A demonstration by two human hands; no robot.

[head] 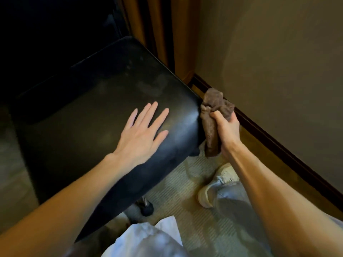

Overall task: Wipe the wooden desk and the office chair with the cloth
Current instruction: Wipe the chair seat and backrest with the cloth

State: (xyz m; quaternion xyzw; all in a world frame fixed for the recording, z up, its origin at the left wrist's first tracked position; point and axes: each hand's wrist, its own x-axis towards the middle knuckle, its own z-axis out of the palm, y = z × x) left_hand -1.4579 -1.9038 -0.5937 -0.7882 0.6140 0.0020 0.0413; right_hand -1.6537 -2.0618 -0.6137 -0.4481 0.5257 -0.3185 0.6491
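Observation:
The black leather office chair seat (96,93) fills the left and middle of the view. My left hand (143,132) lies flat on the seat near its right front corner, fingers straight and spread. My right hand (226,130) grips a bunched brown cloth (213,112) just off the seat's right edge, the cloth touching the rounded side of the seat. One end of the cloth hangs down below my fist. The wooden desk is not in view.
A beige wall (278,71) with a dark wooden skirting board (274,143) runs close along the right. Brown curtains (157,25) hang behind the chair. A chair caster (147,209) and my white shoe (213,190) stand on the pale striped carpet (178,182).

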